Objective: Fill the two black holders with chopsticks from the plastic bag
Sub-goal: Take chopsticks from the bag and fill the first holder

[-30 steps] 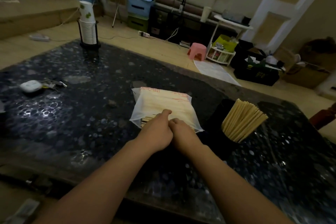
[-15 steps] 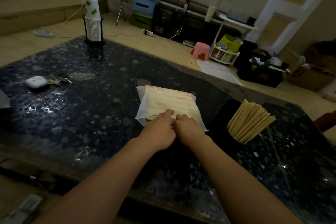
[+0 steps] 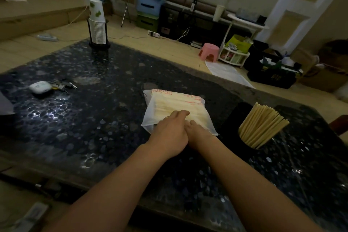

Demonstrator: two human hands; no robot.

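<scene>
A dim room, seen from above a dark, speckled, glossy surface [image 3: 79,118]. At the far left of the surface lies a small white case [image 3: 40,86] with a bunch of keys [image 3: 63,85] touching its right side. Farther back, a stack of paper cups [image 3: 97,24] stands upright in a black rack at the rear edge.

Near the middle lies a plastic bag [image 3: 169,107], whitish and see-through, with red print along its far end and pale chopsticks packed inside. Two bare forearms reach in from the bottom edge. The left hand [image 3: 170,133] rests on the near end of the bag, fingers stretched forward and lying on the plastic; whether it grips anything cannot be told. The right hand [image 3: 198,131] sits just beside it, touching it, at the bag's near right corner; its fingers are hidden under the left hand and the plastic, so its grasp cannot be told either.

To the right of the bag, just beside it, stands a black holder [image 3: 233,128], hard to make out against the dark surface. A thick bundle of chopsticks [image 3: 261,124] sticks out of it, leaning to the upper right.

Beyond the surface, on the floor, are a pink stool [image 3: 209,52] and a white rack [image 3: 235,56].
</scene>
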